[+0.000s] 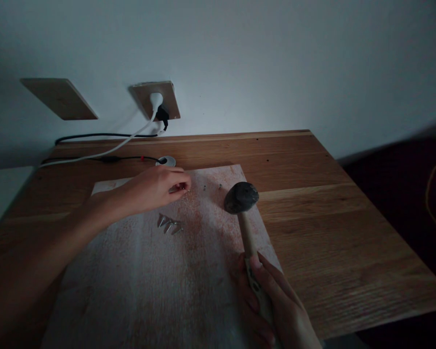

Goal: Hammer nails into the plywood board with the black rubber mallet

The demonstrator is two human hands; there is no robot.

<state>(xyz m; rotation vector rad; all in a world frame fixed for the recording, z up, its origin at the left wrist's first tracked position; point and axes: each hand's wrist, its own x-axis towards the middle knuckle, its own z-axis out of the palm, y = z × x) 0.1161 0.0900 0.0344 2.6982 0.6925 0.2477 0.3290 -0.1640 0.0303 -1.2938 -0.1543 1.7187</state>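
My right hand (265,300) is wrapped round the wooden handle of a mallet (241,198), its dark head raised over the right side of a pale, worn board (138,281). Near the board's far edge, my left hand (167,185) is pinched close to the surface. A small shiny bit shows at its fingertips; it looks like a nail (188,190), mostly hidden by the fingers. To its right, two small nails (204,187) stand in the board in a row. Several loose silvery nails (170,224) lie in a little pile below my left hand.
Under the board is a wooden desk (341,232) against a white wall. A wall socket (167,94) holds a white plug and a black plug. Their cables (119,145) run left along the desk's back, near a round cable grommet (170,161). A blank plate (60,98) is further left.
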